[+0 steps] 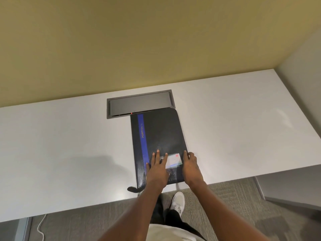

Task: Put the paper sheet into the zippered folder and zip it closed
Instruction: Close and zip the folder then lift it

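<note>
Centre frame, closed folder on desk — left hand flat, right hand fingering its edge, neither gripping — next, finding the zip.

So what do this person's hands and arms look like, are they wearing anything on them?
Both arms are bare from the bottom of the picture up to the fingers: no sleeves, gloves or watch show. The left hand and right hand carry no visible rings or markings.

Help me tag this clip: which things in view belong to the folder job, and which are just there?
Job:
zippered folder, closed, flat on the desk
left hand flat on its cover
right hand at its right edge

Just there:
white desk
grey hatch in the desk
white cable on the floor
</note>
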`<state>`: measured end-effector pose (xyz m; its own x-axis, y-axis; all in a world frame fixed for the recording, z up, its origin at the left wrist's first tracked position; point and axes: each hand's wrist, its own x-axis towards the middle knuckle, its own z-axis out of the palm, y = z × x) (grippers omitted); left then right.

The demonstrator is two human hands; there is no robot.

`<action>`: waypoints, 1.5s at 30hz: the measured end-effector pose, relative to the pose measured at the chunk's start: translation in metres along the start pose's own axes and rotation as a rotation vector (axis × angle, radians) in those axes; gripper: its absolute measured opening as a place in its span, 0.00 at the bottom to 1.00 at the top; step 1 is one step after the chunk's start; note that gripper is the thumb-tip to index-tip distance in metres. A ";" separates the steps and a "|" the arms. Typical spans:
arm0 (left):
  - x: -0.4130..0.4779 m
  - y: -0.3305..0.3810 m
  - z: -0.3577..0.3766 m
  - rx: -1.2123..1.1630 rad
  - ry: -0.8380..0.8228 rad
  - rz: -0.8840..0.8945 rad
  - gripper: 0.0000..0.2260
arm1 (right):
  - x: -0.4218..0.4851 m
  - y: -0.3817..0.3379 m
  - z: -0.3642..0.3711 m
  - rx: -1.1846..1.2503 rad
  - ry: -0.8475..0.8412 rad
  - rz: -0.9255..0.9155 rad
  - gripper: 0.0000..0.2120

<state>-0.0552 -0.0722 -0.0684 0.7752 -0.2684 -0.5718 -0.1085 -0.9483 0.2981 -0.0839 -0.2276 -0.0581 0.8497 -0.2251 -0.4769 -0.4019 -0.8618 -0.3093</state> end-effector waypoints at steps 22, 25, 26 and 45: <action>-0.095 -0.081 0.041 -0.270 0.397 -0.159 0.22 | -0.075 -0.055 0.082 -0.150 0.087 -0.448 0.11; -0.105 -0.091 0.047 -0.248 0.404 -0.225 0.17 | -0.081 -0.066 0.094 -0.167 0.007 -0.440 0.14; -0.107 -0.094 0.049 -0.241 0.393 -0.250 0.16 | -0.082 -0.069 0.097 -0.167 -0.028 -0.427 0.16; -0.099 -0.120 0.050 -0.516 0.272 -0.279 0.08 | -0.089 -0.099 0.122 0.123 -0.087 -0.156 0.11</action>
<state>-0.1501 0.0595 -0.0854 0.8682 0.0931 -0.4874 0.3807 -0.7549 0.5340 -0.1619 -0.0671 -0.0851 0.8743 -0.0489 -0.4828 -0.3110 -0.8202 -0.4801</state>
